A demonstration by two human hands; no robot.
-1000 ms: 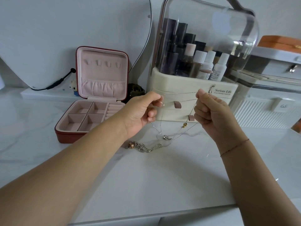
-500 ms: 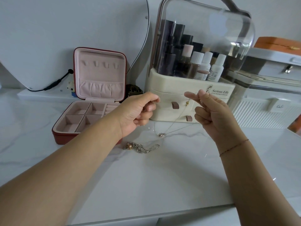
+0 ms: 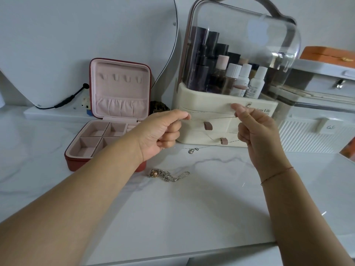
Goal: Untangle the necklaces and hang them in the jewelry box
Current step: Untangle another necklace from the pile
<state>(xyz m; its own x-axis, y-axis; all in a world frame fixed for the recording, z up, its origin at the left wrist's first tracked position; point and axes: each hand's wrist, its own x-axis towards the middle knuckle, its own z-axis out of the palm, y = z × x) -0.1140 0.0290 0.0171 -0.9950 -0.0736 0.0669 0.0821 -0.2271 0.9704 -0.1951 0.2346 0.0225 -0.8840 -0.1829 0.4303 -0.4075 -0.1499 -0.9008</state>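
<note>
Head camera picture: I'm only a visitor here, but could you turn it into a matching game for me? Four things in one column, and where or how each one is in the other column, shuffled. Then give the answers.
Things
1. jewelry box
2. thin necklace
3. heaped necklace
4. cosmetics organizer

Places and states
A. lying in a pile on the table
B. pinched by the left hand and the right hand, stretched between them
C. open, lid standing up, at the left
D. behind the hands, with bottles under a clear cover

Pairs: 1-C, 2-B, 3-A, 4-D
</note>
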